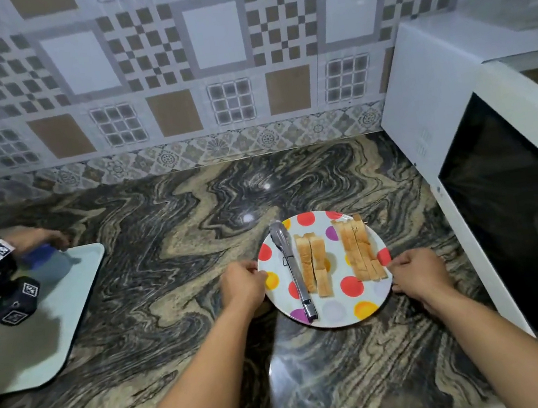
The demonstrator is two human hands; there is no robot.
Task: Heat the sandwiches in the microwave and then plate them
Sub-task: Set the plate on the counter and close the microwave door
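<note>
A white plate with coloured dots [336, 312] sits on the marbled counter. On it lie two sandwiches, one in the middle [314, 263] and one toward the right [358, 248], with metal tongs [292, 266] along their left. My left hand [242, 283] grips the plate's left rim. My right hand [417, 274] grips its right rim. The white microwave [479, 139] stands at the right, its dark door [518, 217] closed.
A pale tray [70, 321] lies at the left of the counter. Another person's hand [37, 238] with a tagged wrist device reaches over it, beside a blue-capped thing [40, 256]. A tiled wall runs behind the counter.
</note>
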